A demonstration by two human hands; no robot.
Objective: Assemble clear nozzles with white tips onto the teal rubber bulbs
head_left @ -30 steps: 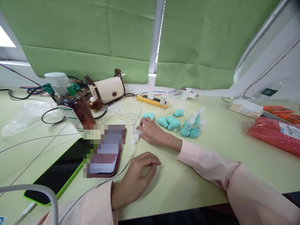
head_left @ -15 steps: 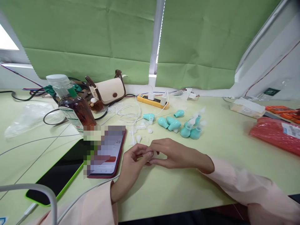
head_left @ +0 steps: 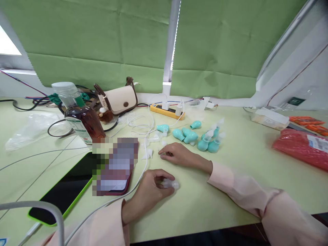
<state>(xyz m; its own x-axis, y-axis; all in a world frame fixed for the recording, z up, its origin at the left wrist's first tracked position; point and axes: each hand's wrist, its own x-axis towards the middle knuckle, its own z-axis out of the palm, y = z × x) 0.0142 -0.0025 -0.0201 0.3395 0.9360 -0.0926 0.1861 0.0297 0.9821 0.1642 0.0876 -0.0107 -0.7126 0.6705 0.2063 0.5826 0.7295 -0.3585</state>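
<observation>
Near the table's front, my left hand grips a small clear plastic nozzle piece between thumb and fingers, its rounded end facing right. Farther forward, my right hand reaches down to the tabletop with its fingertips brought together beside small clear plastic parts. Whatever lies between those fingertips is too small to make out. White translucent bits lie just left of them. Behind the right hand are several loose turquoise rubber bulbs. Turquoise bulbs fitted with clear tips stand to their right.
Two phones, one black-screened and one lit, lie at left beside a white cable. Behind them stand a bottle of brown liquid and a cream handbag. A yellow power strip and red package lie farther off.
My hands, together around a small piece before, have parted. The left has drawn down and right with the clear nozzle piece; the right has moved forward to the small parts.
</observation>
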